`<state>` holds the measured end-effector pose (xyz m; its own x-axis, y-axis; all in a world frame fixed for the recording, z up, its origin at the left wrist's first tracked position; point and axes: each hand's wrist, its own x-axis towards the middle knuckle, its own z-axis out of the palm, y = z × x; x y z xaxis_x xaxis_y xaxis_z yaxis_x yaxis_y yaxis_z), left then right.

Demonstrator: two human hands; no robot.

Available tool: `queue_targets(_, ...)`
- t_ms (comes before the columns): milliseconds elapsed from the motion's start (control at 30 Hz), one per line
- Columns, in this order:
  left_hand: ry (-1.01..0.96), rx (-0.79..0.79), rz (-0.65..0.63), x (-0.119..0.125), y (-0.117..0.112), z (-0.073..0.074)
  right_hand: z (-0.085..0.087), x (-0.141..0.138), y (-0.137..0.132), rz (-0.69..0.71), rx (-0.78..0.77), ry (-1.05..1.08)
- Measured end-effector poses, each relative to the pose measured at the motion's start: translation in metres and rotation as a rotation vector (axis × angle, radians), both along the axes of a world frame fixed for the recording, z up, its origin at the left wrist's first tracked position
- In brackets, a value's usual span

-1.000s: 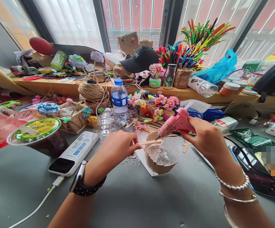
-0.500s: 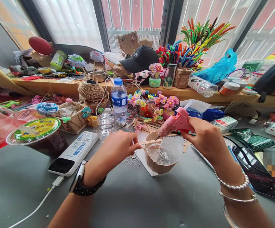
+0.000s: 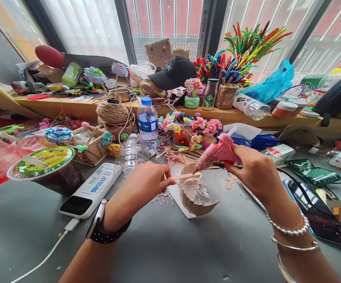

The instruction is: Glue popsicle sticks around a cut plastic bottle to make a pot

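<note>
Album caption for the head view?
Right hand holds a pink plastic glue gun near a flat wooden stick pinched by the left hand.

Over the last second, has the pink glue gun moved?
No, no visible shift either way: the pink glue gun sits the same against the blue-capped bottle.

Only a faint shift of view, otherwise no discernible change.

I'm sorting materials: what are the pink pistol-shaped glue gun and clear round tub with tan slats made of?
Pink glue gun: probably smooth plastic, judging by its moulded look.
Clear tub: likely glossy plastic, see-through with glints.
Tan slats: matte wood or perhaps card, dull and flat.
</note>
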<state>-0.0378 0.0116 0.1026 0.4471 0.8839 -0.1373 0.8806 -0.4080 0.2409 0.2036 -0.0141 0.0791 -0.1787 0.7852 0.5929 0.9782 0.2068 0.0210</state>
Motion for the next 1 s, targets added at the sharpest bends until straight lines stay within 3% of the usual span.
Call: queue_targets(1000,0.022,-0.003,-0.006,0.0014,-0.0002,0.0001,0.0006,0.0039,0.0003,-0.052,0.021,0.022)
